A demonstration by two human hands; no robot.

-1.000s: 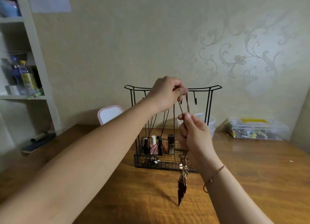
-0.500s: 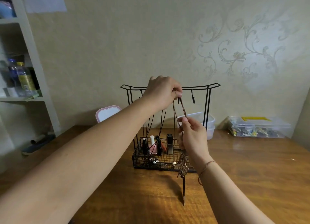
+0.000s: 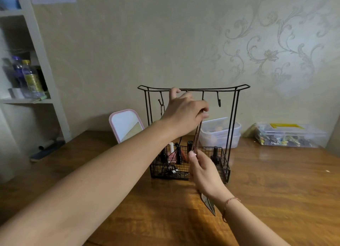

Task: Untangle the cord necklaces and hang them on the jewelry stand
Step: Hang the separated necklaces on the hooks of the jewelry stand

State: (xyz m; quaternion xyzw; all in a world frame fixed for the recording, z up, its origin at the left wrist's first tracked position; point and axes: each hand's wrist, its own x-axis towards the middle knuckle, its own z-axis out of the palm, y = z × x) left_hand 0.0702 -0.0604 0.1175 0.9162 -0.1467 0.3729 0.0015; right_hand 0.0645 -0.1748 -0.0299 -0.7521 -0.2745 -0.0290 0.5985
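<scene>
A black wire jewelry stand [image 3: 237,106] with hooks under its top bar stands on the wooden table [image 3: 276,190]. My left hand [image 3: 184,111] pinches the top of a brown cord necklace [image 3: 197,135] just below the bar, in front of the middle hooks. The cord runs straight down to my right hand [image 3: 204,172], which grips it lower down. A silvery feather pendant [image 3: 208,205] hangs below my right wrist. Dark cords [image 3: 162,107] hang from a left hook into the stand's basket.
The stand's mesh basket [image 3: 225,164] holds lipsticks and small bottles. A pink-framed mirror [image 3: 125,125] leans at the left, clear plastic tubs [image 3: 220,133] sit behind the stand, and a bead box [image 3: 288,135] lies at the right. A shelf unit [image 3: 27,65] with bottles stands far left.
My right hand has slid down the cord toward the basket, pulling it straight. My left hand has stayed up at the hooks, and the pendant now hangs behind my right wrist.
</scene>
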